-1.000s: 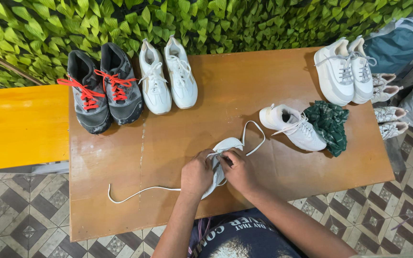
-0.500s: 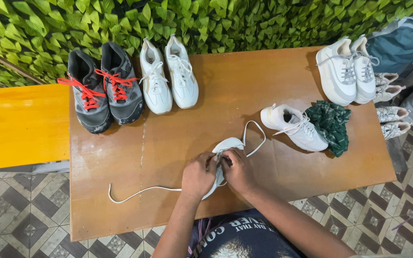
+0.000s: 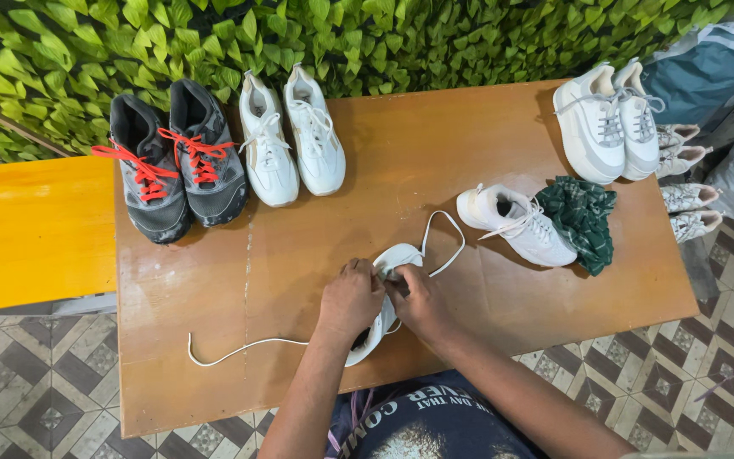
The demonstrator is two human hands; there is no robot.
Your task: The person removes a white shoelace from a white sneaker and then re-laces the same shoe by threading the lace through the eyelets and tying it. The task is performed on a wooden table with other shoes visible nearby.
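Note:
A white sneaker (image 3: 398,257) lies near the front of the brown table (image 3: 299,255), toe pointing away from me. My left hand (image 3: 350,297) and my right hand (image 3: 419,302) both sit on top of it, fingers pinched at its white lace (image 3: 239,347). One end of the lace trails left across the table, and a loop of it curls out to the right of the toe. The shoe's middle is hidden under my hands. Its white mate (image 3: 516,223) lies to the right, beside a dark green cloth (image 3: 584,219).
At the table's back stand a grey pair with red laces (image 3: 172,161), a white pair (image 3: 292,136) and another white pair (image 3: 609,123) at the right corner. A leafy green wall is behind, a yellow bench (image 3: 31,229) at left, more shoes (image 3: 686,183) and bags at right.
My hands have shifted only slightly on the sneaker. The lace and the other shoes lie as before.

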